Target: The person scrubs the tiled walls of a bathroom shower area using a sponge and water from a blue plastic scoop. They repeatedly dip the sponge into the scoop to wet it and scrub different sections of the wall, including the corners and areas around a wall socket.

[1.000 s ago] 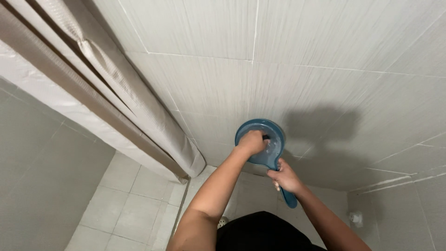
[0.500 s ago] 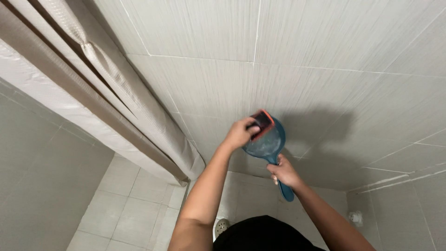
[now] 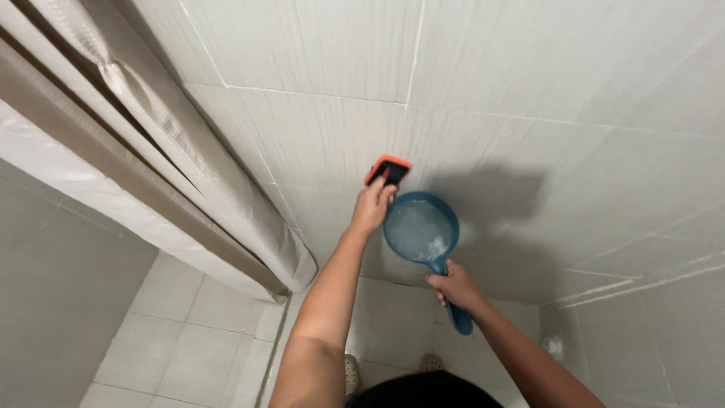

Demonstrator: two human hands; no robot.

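Two bare forearms rise out of the bottom of the frame, and we count two hands at work on them, each closed on its own tool. Nearest to us, the right hand is wrapped in a fist around the handle of one blue dipper. We hold it with the handle pointing down and the round bowl up, just off the tiled wall, so that the foamy water in it stays in the bowl and stays within reach of the other hand. Just beyond and above it, the left hand is closed on one scrubbing pad, orange at the edge with a dark face, and presses it flat against the wall; the pad sits just above the rim of the dipper, almost touching it. The arm is stretched long because that patch of wall lies high above the floor.

Off to the left hangs one pale shower curtain, gathered into folds and pushed aside, which leaves the wall free. Far below we see the tiled floor, and on it two light-coloured slippers, one on each foot, partly hidden behind the arms. At the lower right one small white fitting sits on the wall; we cannot tell what it is.
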